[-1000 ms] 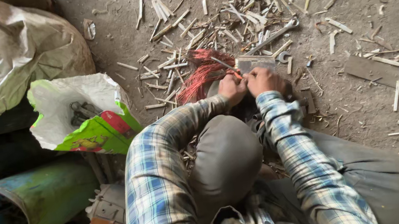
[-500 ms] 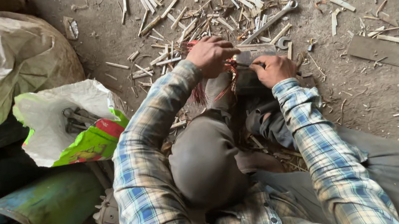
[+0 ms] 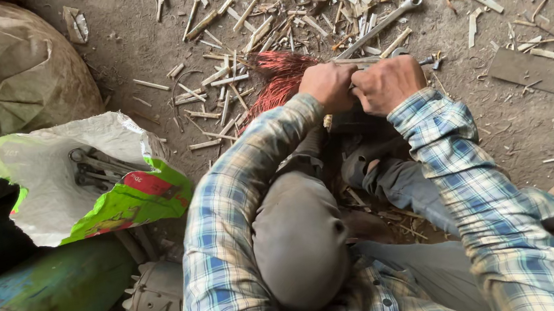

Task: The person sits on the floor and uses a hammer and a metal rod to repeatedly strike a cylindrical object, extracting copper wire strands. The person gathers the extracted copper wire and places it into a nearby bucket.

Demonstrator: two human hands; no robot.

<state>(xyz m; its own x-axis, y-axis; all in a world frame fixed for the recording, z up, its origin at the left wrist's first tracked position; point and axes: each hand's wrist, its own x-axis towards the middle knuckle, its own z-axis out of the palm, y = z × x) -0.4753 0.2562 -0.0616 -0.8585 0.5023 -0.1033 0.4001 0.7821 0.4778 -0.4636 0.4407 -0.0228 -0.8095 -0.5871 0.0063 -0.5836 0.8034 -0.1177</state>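
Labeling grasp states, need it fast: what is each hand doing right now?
Left hand: closed in a fist at the red wire bundle; exact hold hidden.
Right hand: closed in a fist; what it grips cannot be told.

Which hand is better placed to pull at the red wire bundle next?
Probably the left hand: its closed fist sits directly against the red wire bundle. The right hand, also closed, lies farther away, nearer the spanner.

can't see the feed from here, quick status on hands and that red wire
Left hand and right hand fisted together. Red wire bundle beside left hand, grip unclear. Wrench and wood splinters close by.
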